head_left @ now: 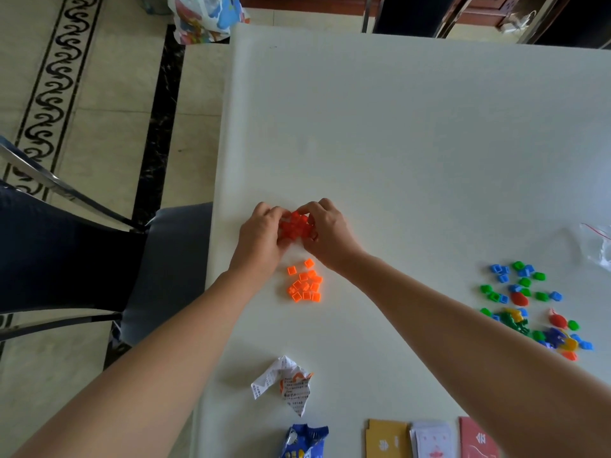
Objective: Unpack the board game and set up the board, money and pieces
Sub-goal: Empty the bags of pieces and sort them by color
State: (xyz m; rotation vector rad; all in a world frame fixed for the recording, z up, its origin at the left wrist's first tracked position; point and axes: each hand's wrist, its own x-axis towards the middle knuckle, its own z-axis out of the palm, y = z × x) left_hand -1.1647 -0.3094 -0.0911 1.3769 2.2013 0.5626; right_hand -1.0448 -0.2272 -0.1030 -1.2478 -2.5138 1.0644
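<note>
A grey-seated chair [172,259] stands left of the orange pile [305,285], off the edge of the white table [396,127]. Far beyond the pile and to its left, a printed bag [205,18] sits on the floor by the table's far corner.

The left hand [261,236] is just beyond the pile and slightly left of it, fingers curled in against a clump of red pieces [296,224]. The clump lies on the table just beyond the pile, pressed between both hands. The right hand [327,233], just beyond the pile and slightly right of it, has its fingers curled over the clump's other side, so the two hands grip it together. The pile itself is small square orange pieces, loose on the table between the two forearms.

Nearer than the pile lies a crumpled paper [284,388], and nearer still, at the table's near edge, a blue wrapper [304,441]. Right of that, also nearer than the pile, are a yellow card [385,439], a stack of white cards [429,441] and a red card [476,439], side by side. Well to the right of the pile is a scatter of blue, green, red and yellow pieces [529,305], with a clear bag [598,246] beyond it at the frame's edge.
</note>
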